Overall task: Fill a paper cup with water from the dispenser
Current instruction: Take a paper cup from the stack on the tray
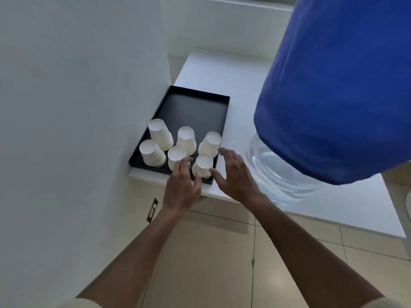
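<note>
Flanking an unmarked upturned paper cup [202, 164], both hands' fingers [224, 154] spread.

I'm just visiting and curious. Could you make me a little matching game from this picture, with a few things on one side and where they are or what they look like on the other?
Things:
1. Black rectangular tray
2. Upside-down white paper cup stacks
3. Large water bottle under a blue cover
4. Left hand

Descriptions:
A. Standing on the tray's near half
B. Fingers at the nearest cup stacks
C. Against the white wall, on the white counter
D. Right of the tray, clear base showing

Pairs: 1-C, 2-A, 3-D, 4-B
</note>
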`<action>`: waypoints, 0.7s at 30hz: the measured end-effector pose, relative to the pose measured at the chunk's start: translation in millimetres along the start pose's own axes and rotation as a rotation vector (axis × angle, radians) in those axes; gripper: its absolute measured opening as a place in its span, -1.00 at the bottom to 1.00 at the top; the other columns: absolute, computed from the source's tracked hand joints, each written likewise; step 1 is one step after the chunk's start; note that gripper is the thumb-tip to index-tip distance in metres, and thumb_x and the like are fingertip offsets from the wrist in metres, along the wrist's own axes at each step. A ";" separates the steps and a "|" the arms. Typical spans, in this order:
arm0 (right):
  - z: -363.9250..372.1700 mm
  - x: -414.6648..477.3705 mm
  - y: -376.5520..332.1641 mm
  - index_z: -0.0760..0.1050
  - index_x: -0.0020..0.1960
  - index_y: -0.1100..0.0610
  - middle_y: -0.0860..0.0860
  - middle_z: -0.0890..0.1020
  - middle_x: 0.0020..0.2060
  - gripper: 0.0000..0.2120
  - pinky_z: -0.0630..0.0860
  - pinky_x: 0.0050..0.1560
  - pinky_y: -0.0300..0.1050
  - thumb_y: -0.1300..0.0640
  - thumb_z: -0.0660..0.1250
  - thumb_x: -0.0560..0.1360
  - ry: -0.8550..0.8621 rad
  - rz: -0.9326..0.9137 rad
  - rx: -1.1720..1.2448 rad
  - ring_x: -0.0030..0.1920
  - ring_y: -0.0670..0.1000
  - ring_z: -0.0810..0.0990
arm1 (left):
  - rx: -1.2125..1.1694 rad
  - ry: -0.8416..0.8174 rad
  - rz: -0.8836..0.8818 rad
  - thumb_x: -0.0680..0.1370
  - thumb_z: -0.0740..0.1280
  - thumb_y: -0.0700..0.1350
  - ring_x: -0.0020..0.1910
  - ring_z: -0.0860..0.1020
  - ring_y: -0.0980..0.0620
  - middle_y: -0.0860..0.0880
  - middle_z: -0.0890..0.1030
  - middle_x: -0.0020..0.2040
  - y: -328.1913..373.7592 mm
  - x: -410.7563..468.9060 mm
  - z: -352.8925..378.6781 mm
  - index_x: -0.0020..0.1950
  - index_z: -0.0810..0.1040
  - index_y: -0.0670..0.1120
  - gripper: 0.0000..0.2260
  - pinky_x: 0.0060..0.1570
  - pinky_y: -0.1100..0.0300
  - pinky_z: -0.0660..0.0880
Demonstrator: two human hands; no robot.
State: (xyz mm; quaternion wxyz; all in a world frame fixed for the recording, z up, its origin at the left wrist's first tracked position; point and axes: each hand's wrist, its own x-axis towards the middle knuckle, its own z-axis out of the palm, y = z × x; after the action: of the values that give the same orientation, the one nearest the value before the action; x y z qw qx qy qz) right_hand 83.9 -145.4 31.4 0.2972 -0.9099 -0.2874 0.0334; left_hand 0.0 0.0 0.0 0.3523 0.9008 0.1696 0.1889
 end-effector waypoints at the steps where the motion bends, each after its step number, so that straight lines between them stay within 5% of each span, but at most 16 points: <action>1: 4.7 6.2 1.7 0.36 0.50 0.21 0.14 0.58 0.34 -0.39 0.49 0.31 0.02 0.01 0.44 0.55 -0.030 0.030 0.034 0.30 0.19 0.56 | -0.008 -0.006 -0.011 0.52 0.45 -0.18 -0.12 0.48 0.02 -0.16 0.60 0.16 -2.3 1.7 2.7 0.36 0.50 -0.21 -0.58 -0.05 0.12 0.49; 4: 8.3 18.6 -1.2 0.36 0.49 0.21 0.15 0.62 0.30 -0.32 0.50 0.28 0.01 0.01 0.52 0.48 -0.099 0.107 0.068 0.26 0.18 0.61 | -0.017 -0.042 -0.039 0.52 0.47 -0.16 -0.16 0.50 0.06 -0.13 0.61 0.15 0.0 5.5 5.9 0.36 0.50 -0.20 -0.57 -0.07 0.15 0.48; 12: 28.9 36.3 1.7 0.46 0.43 0.17 0.11 0.68 0.26 -0.33 0.51 0.23 -0.03 0.01 0.59 0.40 -0.094 0.092 0.084 0.23 0.16 0.64 | 0.013 -0.061 -0.151 0.52 0.46 -0.13 0.08 0.61 -0.24 -0.18 0.64 0.15 -3.9 11.7 19.0 0.30 0.48 -0.23 -0.59 -0.01 -0.07 0.52; 17: 37.7 43.1 1.7 0.53 0.33 0.14 0.13 0.72 0.13 -0.44 0.57 0.15 0.02 0.06 0.57 0.38 -0.083 0.097 0.096 0.14 0.18 0.66 | -0.040 -0.034 -0.210 0.51 0.47 -0.11 0.02 0.62 -0.27 -0.17 0.69 -0.03 -12.7 13.7 31.5 0.16 0.51 -0.17 -0.70 -0.06 -0.06 0.52; 21: 38.9 43.9 5.1 0.59 0.23 0.15 0.11 0.74 0.06 -0.56 0.59 0.11 0.06 0.12 0.56 0.38 -0.013 0.095 0.132 0.07 0.16 0.68 | -0.089 -0.002 -0.249 0.51 0.49 -0.03 0.01 0.65 -0.29 -0.17 0.72 -0.10 -18.6 14.3 40.6 0.30 0.50 -0.14 -0.58 -0.07 -0.06 0.51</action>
State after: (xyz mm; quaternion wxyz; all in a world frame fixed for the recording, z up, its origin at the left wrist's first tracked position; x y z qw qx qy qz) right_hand 114.1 -104.7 1.4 0.3529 -0.9007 -0.2430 0.0723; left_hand 27.9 -4.0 -37.5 0.4129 0.8563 0.2714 0.1502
